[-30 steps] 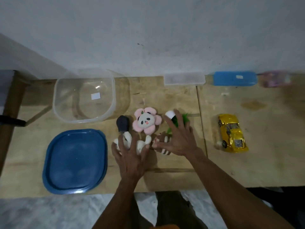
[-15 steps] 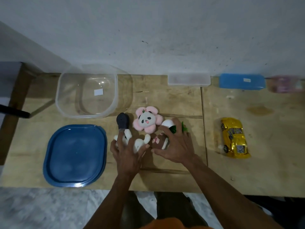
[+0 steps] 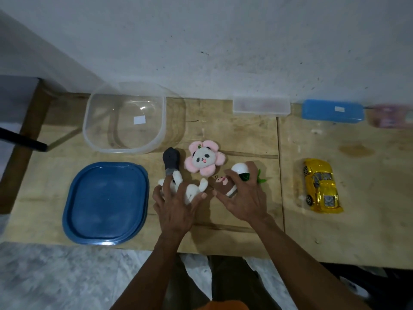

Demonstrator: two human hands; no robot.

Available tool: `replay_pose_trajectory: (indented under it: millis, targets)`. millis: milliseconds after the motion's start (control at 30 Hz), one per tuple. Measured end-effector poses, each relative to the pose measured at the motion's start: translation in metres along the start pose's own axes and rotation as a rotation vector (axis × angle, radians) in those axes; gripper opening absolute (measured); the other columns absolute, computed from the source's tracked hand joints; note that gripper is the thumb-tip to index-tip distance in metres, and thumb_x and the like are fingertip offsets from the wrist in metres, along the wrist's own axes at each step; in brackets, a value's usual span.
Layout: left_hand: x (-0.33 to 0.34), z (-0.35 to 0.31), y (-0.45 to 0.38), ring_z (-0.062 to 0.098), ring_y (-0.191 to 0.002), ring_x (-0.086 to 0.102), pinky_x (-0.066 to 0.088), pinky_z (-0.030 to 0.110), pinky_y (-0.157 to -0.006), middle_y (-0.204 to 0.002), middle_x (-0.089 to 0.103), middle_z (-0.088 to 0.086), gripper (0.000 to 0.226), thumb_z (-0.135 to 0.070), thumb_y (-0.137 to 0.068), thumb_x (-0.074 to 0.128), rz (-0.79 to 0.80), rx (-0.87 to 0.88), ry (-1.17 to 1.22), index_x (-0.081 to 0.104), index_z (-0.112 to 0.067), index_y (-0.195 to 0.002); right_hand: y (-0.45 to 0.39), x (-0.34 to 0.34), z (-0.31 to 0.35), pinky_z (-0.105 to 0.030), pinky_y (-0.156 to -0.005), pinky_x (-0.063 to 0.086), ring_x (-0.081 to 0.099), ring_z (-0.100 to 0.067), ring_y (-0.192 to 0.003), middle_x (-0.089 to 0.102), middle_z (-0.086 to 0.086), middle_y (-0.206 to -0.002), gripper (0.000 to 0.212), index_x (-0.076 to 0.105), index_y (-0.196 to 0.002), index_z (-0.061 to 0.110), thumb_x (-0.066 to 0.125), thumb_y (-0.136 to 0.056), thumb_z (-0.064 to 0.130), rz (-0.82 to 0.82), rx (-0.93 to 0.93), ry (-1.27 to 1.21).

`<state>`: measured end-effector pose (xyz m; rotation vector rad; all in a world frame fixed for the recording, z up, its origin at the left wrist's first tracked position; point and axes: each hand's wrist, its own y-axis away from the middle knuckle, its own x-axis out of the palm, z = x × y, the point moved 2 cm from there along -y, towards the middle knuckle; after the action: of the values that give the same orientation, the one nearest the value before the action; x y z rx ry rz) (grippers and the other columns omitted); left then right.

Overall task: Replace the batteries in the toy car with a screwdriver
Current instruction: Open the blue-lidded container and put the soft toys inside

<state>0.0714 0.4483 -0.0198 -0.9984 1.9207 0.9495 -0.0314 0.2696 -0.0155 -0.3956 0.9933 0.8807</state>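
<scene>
Presently both hands are off-task: the left hand [image 3: 176, 206] lies spread, fingers apart, on a white plush toy [image 3: 190, 189]; the right hand [image 3: 243, 198] rests splayed over a brown plush [image 3: 225, 186], gripping nothing that I can confirm. The yellow toy car [image 3: 320, 186] sits well apart to the right, untouched. No screwdriver is visible (possibly inside the blue case [image 3: 331, 111]). Recommended: leave the plush, fetch the tool, then invert the car.

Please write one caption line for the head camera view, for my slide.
Both hands, left hand and right hand, rest on small plush toys; the yellow toy car lies untouched.
</scene>
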Motion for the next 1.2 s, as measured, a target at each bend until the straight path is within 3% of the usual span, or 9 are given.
replay_pose_trajectory:
  millis: [133, 233, 500, 600, 700, 833, 1000, 1100, 1200]
  targets:
    - [0.003, -0.006, 0.002, 0.036, -0.144, 0.009, 0.035, 0.063, -0.102, -0.159, 0.017, -0.002, 0.076, -0.088, -0.079, 0.031, 0.016, 0.051, -0.029, 0.046, -0.044, -0.140, 0.000, 0.004, 0.001, -0.048, -0.080, 0.058, 0.044, -0.039, -0.132, 0.007, -0.006, -0.162, 0.084, 0.050, -0.132, 0.039, 0.066, -0.062, 0.083, 0.045, 0.049, 0.015]
    - [0.004, -0.008, 0.000, 0.037, -0.143, 0.012, 0.037, 0.061, -0.098, -0.158, 0.022, -0.003, 0.081, -0.090, -0.073, 0.029, 0.011, 0.078, -0.089, 0.043, -0.048, -0.141, -0.001, 0.004, 0.000, -0.043, -0.078, 0.057, 0.049, -0.038, -0.128, 0.012, -0.005, -0.160, 0.079, 0.052, -0.131, 0.039, 0.074, -0.064, 0.073, 0.047, 0.039, 0.015]
    - [0.014, -0.003, -0.010, 0.037, -0.122, 0.029, 0.042, 0.047, -0.094, -0.133, 0.040, 0.008, 0.076, -0.079, -0.074, 0.052, -0.070, 0.097, 0.061, 0.064, -0.022, -0.123, 0.001, 0.000, -0.010, -0.041, -0.076, 0.060, 0.055, -0.033, -0.122, 0.021, -0.007, -0.154, 0.064, 0.060, -0.125, 0.034, 0.079, -0.068, 0.057, -0.087, 0.028, -0.133]
    - [0.012, -0.006, -0.009, 0.030, -0.120, 0.029, 0.032, 0.038, -0.094, -0.131, 0.041, 0.008, 0.065, -0.076, -0.073, 0.057, -0.095, 0.094, 0.155, 0.069, -0.023, -0.109, 0.003, -0.003, -0.011, -0.039, -0.079, 0.059, 0.049, -0.028, -0.127, 0.022, -0.008, -0.153, 0.065, 0.061, -0.126, 0.034, 0.078, -0.069, 0.060, -0.115, 0.049, -0.180]
    - [0.002, -0.007, -0.005, 0.025, -0.123, 0.027, 0.034, 0.042, -0.097, -0.134, 0.041, 0.009, 0.057, -0.071, -0.071, 0.063, -0.119, 0.083, 0.234, 0.071, -0.025, -0.104, 0.005, -0.006, -0.006, -0.035, -0.083, 0.057, 0.045, -0.025, -0.131, 0.024, -0.008, -0.151, 0.069, 0.060, -0.129, 0.032, 0.073, -0.070, 0.065, -0.149, 0.032, -0.224]
    - [-0.015, -0.011, -0.002, 0.033, -0.128, 0.031, 0.033, 0.043, -0.101, -0.137, 0.040, 0.009, 0.055, -0.064, -0.072, 0.069, -0.159, 0.074, 0.261, 0.072, -0.024, -0.109, 0.002, -0.021, 0.014, -0.029, -0.085, 0.052, 0.044, -0.022, -0.132, 0.025, -0.009, -0.151, 0.073, 0.059, -0.133, 0.030, 0.073, -0.070, 0.064, -0.216, 0.024, -0.294]
    - [-0.064, -0.016, -0.019, 0.023, -0.128, 0.031, 0.029, 0.044, -0.099, -0.136, 0.037, 0.008, 0.076, -0.068, -0.078, 0.058, -0.312, 0.153, 0.248, 0.058, -0.020, -0.136, -0.025, -0.046, 0.067, -0.021, -0.091, 0.044, 0.034, -0.006, -0.134, 0.022, -0.005, -0.153, 0.075, 0.054, -0.139, 0.034, 0.069, -0.073, 0.066, -0.282, -0.068, -0.368]
    - [-0.104, -0.010, -0.044, 0.026, -0.131, 0.031, 0.030, 0.047, -0.103, -0.140, 0.036, 0.009, 0.076, -0.064, -0.077, 0.063, -0.398, 0.144, 0.303, 0.054, -0.022, -0.140, -0.054, -0.048, 0.107, -0.019, -0.092, 0.042, 0.032, 0.001, -0.131, 0.021, -0.003, -0.154, 0.076, 0.053, -0.139, 0.035, 0.068, -0.072, 0.068, -0.280, -0.103, -0.377]
    - [-0.146, 0.010, -0.079, 0.022, -0.130, 0.030, 0.036, 0.056, -0.105, -0.140, 0.035, 0.006, 0.079, -0.060, -0.075, 0.071, -0.469, 0.134, 0.341, 0.053, -0.023, -0.142, -0.086, -0.038, 0.151, -0.021, -0.092, 0.045, 0.044, -0.013, -0.130, 0.022, -0.004, -0.153, 0.080, 0.056, -0.137, 0.031, 0.064, -0.070, 0.073, -0.261, -0.135, -0.373]
